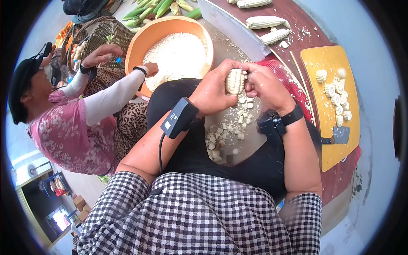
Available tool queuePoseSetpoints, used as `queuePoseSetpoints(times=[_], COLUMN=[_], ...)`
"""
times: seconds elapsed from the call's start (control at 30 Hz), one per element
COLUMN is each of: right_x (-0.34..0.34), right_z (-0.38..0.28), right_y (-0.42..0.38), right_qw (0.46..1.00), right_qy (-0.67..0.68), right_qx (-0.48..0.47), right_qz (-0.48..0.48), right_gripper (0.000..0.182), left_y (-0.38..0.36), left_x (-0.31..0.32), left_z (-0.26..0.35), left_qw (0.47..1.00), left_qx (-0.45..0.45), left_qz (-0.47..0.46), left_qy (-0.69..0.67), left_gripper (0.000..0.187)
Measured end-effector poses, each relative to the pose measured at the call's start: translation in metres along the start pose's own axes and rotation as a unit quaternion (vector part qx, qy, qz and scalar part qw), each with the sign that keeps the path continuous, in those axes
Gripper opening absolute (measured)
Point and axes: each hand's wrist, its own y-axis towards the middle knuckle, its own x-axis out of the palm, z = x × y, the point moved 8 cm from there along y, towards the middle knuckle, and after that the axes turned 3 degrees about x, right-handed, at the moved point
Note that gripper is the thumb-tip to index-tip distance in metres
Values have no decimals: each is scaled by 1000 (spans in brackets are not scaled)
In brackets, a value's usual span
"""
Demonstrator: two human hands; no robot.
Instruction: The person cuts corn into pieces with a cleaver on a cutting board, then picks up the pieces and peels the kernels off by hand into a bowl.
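A short piece of pale corn cob (235,82) is gripped in my left hand (212,88), its fingers wrapped round it above my lap. My right hand (268,87) is at the cob's right side, fingers curled, with the thumb and fingertips close against its kernels; whether it holds loose kernels is hidden. Below my hands, cob pieces and kernels (241,123) lie scattered on the floor between my legs. To the upper left stands an orange basin (132,46) filled with loose white kernels (176,55).
A co-worker (80,114) sits at the left, one hand over the basin. At right, a yellow cutting board (327,157) bears cut cob pieces (335,98) and a cleaver (341,135). Whole cobs (265,22) lie above. A wicker basket (108,36) and green husked corn (148,10) are behind.
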Motion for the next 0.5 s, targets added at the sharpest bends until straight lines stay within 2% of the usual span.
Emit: queuePoseSetpoints(times=[0.07,0.17,0.5], right_x=[1,-4,-9], right_z=[-1,4,6], right_y=[1,6,17], right_qw=[1000,1000,997], right_qy=[17,-23,69], right_qx=[0,8,28], right_qz=[-12,-1,-10], right_gripper=[27,30,32], left_y=[1,5,14], left_x=[-1,0,-5], left_z=[-1,-7,-18], left_qw=[999,999,998], left_qx=[-17,-31,-34], left_qz=[-5,-14,-7], left_qy=[-28,-2,-58], left_gripper=[59,60,61])
